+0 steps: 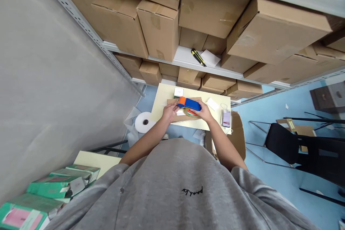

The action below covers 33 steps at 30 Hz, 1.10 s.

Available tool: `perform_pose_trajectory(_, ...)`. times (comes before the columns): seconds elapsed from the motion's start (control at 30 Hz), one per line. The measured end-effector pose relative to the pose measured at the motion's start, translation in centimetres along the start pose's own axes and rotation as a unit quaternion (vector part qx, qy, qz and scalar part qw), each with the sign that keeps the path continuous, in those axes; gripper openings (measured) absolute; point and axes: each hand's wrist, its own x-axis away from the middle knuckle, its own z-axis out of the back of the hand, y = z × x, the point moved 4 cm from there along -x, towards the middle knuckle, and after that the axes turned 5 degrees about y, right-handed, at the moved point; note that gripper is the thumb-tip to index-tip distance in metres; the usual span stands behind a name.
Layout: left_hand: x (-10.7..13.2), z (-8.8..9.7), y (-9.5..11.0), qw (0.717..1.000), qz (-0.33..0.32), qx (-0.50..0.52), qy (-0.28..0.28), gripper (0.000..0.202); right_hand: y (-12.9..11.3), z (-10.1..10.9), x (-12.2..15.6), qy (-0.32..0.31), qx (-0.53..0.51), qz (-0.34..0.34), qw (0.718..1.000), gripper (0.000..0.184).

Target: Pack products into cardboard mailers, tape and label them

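we wrapped our right hand round the tape dispenser, seemingly for steadiness; our left hand half-curled at its nine o'clock, hold unclear.

Dark cursive word on grey shirt, near, not surely legible, labels on green boxes, near left, unreadable

Seen from above, the person's bare left forearm and right forearm reach forward, angling inward. The left hand, fingers bent, faces the right hand, which curls in a grip just beside it.
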Motion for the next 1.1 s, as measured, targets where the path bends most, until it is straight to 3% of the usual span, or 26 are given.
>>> perform_pose_trajectory(0.1, 0.3, 0.2, 0.2, 1.000, 0.018, -0.001, 0.025, 0.019, -0.3, -0.1, 0.1, -0.005, 0.005, 0.008, 1.000, 0.064)
perform_pose_trajectory(0.27, 0.9, 0.0, 0.7, 0.997, -0.051, -0.042, 0.042, 0.037, -0.7, -0.1, 0.0, 0.003, 0.014, 0.027, 1.000, 0.064)
perform_pose_trajectory(0.57, 0.3, 1.2, 0.1, 0.998, -0.002, -0.056, 0.013, 0.036, -1.2, 0.8, 0.4, 0.001, 0.014, 0.031, 0.999, 0.065)
perform_pose_trajectory(0.87, 1.1, 1.7, -2.2, 0.979, -0.161, -0.112, 0.058, 0.036, -1.5, 1.4, -0.2, -0.040, 0.107, 0.057, 0.992, 0.062)
perform_pose_trajectory(1.1, 1.4, 1.6, -2.7, 0.973, -0.182, -0.109, 0.089, 0.036, -3.1, 1.9, -1.3, -0.078, 0.150, 0.088, 0.982, 0.063)
